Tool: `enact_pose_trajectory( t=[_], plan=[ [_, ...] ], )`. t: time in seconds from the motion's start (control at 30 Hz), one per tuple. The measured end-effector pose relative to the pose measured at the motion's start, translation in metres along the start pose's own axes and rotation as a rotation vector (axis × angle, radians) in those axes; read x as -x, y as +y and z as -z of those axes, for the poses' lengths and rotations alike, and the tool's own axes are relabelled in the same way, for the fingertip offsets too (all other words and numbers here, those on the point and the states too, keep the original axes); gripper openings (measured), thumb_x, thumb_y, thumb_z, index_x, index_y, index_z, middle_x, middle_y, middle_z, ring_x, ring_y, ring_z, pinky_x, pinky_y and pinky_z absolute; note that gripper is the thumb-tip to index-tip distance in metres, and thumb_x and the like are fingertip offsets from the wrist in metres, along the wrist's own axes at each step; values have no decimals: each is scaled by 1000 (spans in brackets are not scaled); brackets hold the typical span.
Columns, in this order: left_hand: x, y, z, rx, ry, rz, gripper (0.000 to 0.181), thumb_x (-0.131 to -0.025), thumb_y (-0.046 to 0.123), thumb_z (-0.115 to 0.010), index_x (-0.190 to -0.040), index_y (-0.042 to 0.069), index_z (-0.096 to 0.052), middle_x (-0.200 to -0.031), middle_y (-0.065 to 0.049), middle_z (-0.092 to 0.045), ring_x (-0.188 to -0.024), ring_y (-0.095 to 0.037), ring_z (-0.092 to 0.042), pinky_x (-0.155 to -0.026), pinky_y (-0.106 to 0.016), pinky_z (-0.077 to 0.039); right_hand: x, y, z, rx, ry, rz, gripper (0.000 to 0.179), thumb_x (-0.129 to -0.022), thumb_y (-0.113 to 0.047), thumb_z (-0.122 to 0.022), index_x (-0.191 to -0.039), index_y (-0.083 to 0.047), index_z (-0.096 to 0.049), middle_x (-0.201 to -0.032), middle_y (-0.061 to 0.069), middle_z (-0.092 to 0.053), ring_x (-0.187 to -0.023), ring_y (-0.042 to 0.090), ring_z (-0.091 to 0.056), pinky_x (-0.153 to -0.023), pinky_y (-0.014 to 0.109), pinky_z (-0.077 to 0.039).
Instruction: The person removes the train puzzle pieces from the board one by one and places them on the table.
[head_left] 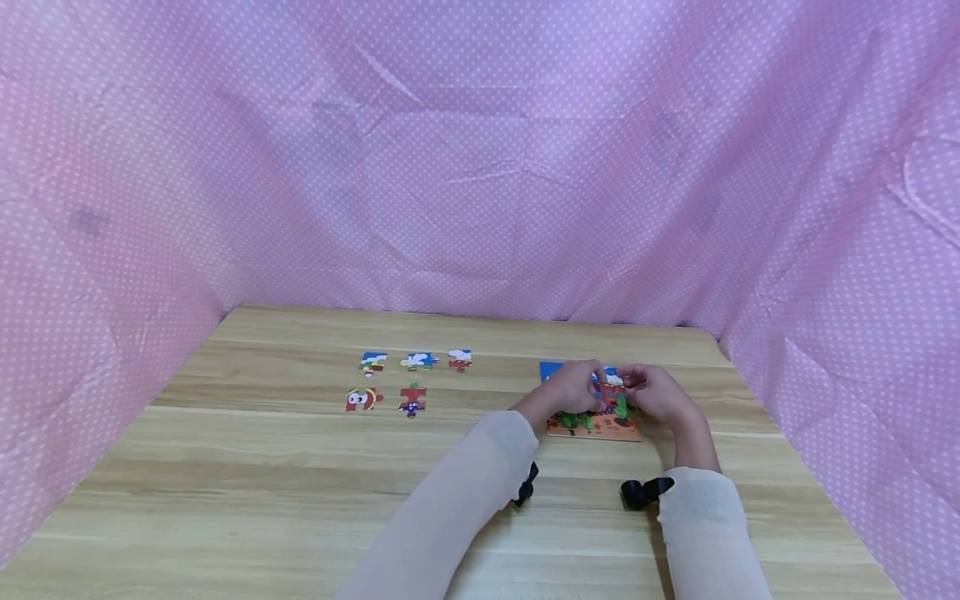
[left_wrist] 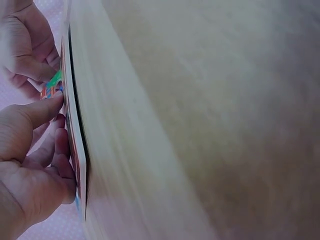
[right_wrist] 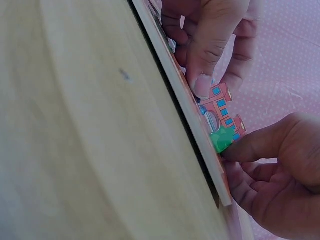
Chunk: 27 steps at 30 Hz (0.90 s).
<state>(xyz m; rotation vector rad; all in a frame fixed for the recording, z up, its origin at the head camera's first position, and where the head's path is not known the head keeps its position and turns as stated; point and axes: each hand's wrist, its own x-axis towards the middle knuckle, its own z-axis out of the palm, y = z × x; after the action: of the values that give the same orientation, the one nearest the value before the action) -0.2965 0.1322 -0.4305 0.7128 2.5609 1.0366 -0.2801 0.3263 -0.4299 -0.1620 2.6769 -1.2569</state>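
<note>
A puzzle piece (right_wrist: 218,115) with a red building, blue windows and a green bush stands tilted up at the face of the puzzle board (head_left: 596,431). My left hand (head_left: 576,387) pinches one end of it, the thumb on its near side, as the right wrist view shows. At the green end, my right hand (head_left: 656,392) grips it between thumb and fingers. The board's picture has blue sky at the top and orange ground with green plants below. Both hands hide much of the board's middle.
To the left on the wooden table (head_left: 247,483) lie several loose puzzle pieces in two rows, among them one with big eyes (head_left: 362,399) and a red one (head_left: 412,398). A pink dotted cloth (head_left: 480,183) hangs behind and along the sides.
</note>
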Motion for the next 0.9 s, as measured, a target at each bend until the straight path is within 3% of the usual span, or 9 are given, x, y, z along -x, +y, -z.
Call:
enact_pose_trajectory(
  t=[0.33, 0.5, 0.77, 0.9],
  plan=[
    [-3, 0, -1, -170, 20, -78, 35, -94, 20, -76, -128, 24, -71, -102, 7, -66, -79, -8, -54, -70, -22, -45, 2, -2, 2, 39, 1, 11, 46, -92, 14, -51, -137, 15, -50, -115, 25, -58, -103, 32, -55, -79, 29, -48],
    [-3, 0, -1, -121, 20, -50, 41, -94, 19, -76, -133, 21, -64, -86, 4, -62, -72, -9, -54, -63, -22, -45, 2, -2, 2, 29, -6, 13, 46, -91, 14, -51, -137, 15, -50, -115, 25, -57, -103, 31, -54, -77, 27, -48],
    [-2, -1, -3, -78, 83, -39, 28, -91, 17, -80, -111, 21, -60, -85, 7, -60, -73, -8, -56, -64, -22, -47, 2, -1, 1, 25, -11, 5, 45, -93, 14, -49, -138, 15, -50, -118, 26, -56, -102, 30, -54, -77, 29, -49],
    [-3, -2, -4, -83, 93, -45, 27, -91, 18, -80, -111, 21, -62, -85, 7, -59, -74, -8, -56, -64, -21, -46, 2, -2, 1, 31, -6, 0, 45, -93, 14, -49, -138, 15, -50, -117, 26, -56, -101, 30, -54, -77, 30, -49]
  ],
)
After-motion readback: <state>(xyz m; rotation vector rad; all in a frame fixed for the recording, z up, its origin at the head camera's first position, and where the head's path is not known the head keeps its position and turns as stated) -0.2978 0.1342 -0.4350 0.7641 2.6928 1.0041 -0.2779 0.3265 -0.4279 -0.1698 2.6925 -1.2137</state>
